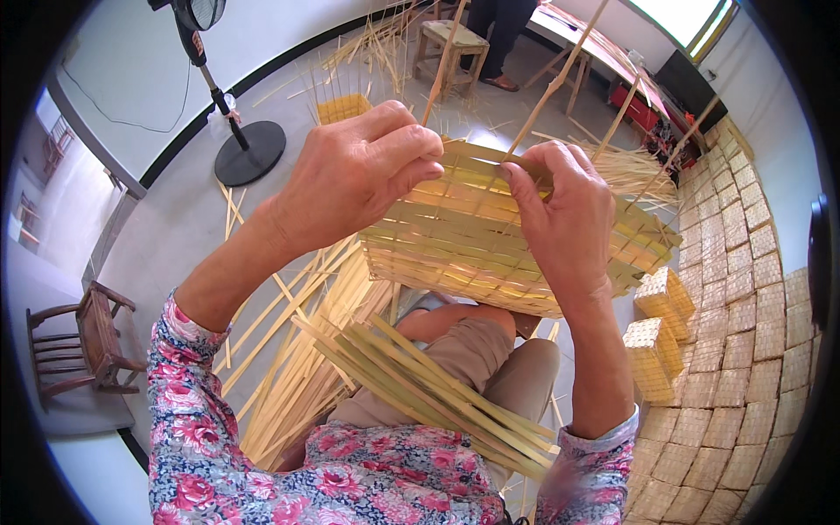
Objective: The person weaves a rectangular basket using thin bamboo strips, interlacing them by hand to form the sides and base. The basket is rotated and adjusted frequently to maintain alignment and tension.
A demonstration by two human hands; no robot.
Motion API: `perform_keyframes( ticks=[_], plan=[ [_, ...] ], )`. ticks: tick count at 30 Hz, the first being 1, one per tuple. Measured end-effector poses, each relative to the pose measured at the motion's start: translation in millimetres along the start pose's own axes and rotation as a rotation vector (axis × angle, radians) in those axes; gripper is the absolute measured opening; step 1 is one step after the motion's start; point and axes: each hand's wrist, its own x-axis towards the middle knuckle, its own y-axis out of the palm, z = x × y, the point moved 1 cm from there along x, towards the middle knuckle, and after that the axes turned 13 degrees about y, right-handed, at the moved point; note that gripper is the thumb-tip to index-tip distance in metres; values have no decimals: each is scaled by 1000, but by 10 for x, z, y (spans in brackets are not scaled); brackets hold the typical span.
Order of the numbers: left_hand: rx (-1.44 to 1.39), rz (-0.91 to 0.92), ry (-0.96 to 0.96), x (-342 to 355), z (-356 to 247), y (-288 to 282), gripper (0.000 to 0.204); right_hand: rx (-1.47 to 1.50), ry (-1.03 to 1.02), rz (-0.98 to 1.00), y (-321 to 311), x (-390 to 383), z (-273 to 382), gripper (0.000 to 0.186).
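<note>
A half-woven bamboo basket (464, 236) is tipped on its side above my lap, its open weave made of flat yellow-green strips. Long thin stakes (560, 83) rise from its upper edge. Along that edge runs a flat bamboo strip (479, 161), pinched between the thumb and fingers of my right hand (567, 197). My left hand (372, 171) is closed with curled fingers at the left end of the same edge, beside a stake; what is inside those fingers is hidden. A bundle of loose green-yellow bamboo strips (437, 385) lies across my thighs.
Many pale strips (302, 350) are spread on the floor at my left. Stacked woven baskets (726, 350) line the right wall. A fan (249, 153), a wooden chair (92, 341) and a stool (449, 57) stand around. Another person's legs (500, 39) show at the back.
</note>
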Motion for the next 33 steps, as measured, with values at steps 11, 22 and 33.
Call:
perform_keyframes(
  ticks=[11,22,33],
  plan=[
    [189,35,112,10,40,2,19,-7,28,-38,-19,-40,39,20],
    [293,113,256,67,56,-58,23,31,11,-48,-1,-84,61,20],
    [352,206,226,14,-55,85,17,25,56,-14,-18,-154,157,19]
  ],
)
